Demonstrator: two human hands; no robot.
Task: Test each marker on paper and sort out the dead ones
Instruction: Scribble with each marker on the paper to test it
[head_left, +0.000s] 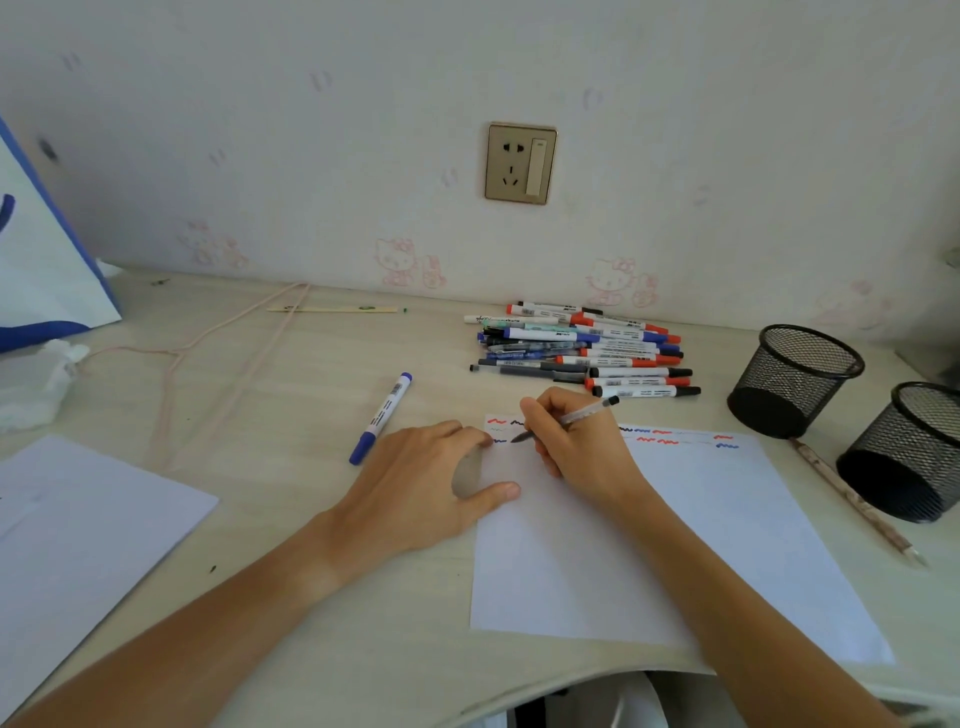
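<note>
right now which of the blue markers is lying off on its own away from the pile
The blue-capped marker lying diagonally on the desk, just beyond the left hand. The other blue ones sit stacked in the pile near the wall.

White paper (675, 545) with red, blue squiggles, black mesh cups (795, 379), blue-capped marker (381, 417)

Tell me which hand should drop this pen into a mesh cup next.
Right. The right hand already grips the pen, and both mesh cups stand on its side; the left hand is pressing the paper.
</note>
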